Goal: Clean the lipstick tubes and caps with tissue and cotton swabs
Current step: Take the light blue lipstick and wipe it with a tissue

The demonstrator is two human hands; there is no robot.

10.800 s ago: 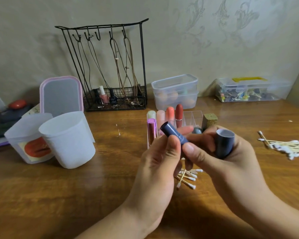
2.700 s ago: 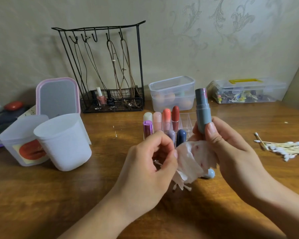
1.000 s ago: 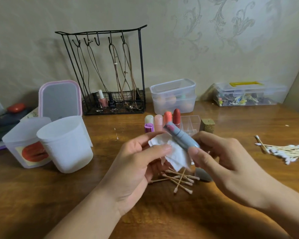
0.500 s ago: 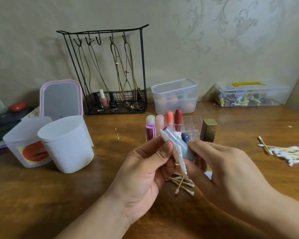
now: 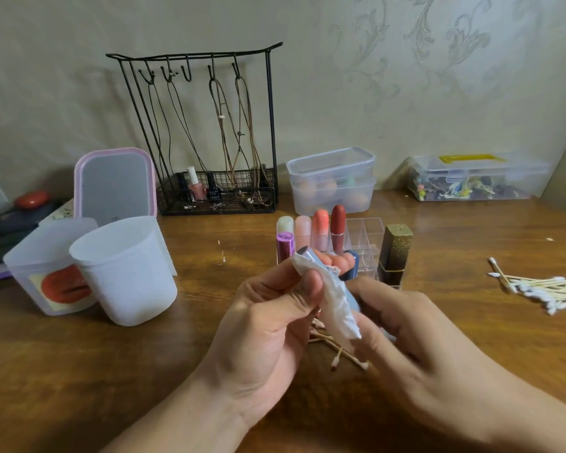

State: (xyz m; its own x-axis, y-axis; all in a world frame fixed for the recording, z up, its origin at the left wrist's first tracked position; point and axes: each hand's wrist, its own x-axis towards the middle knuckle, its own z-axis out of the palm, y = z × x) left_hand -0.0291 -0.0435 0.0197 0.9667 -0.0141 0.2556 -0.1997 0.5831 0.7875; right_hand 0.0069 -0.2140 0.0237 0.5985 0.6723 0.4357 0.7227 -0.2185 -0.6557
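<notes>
Your left hand (image 5: 268, 325) wraps a white tissue (image 5: 332, 300) around a pale blue lipstick tube (image 5: 311, 256), thumb pressed on the tissue and fingers curled behind it, their tips showing past the tube; your right hand (image 5: 415, 341) grips the tube's lower end, fingers curled round it, though the blur hides exactly how they lie; the tube is tilted, its dark tip pointing up and left, held above the wooden table (image 5: 79, 371) in front of you. Under your hands lies a loose scatter of used cotton swabs (image 5: 340, 354); a larger heap of clean cotton swabs (image 5: 543, 289) lies well apart on the right. Just behind your hands stands a clear organiser (image 5: 363, 230) holding several lipsticks (image 5: 321, 228) upright; a gold-capped lipstick (image 5: 394, 253) stands just beside it. On the left sit a white cup (image 5: 125, 273) and a frosted container (image 5: 43, 276), touching each other; behind them stands a pink-framed mirror (image 5: 113, 186); against the wall are a black wire rack (image 5: 206, 132) and two clear plastic boxes (image 5: 332, 179).
</notes>
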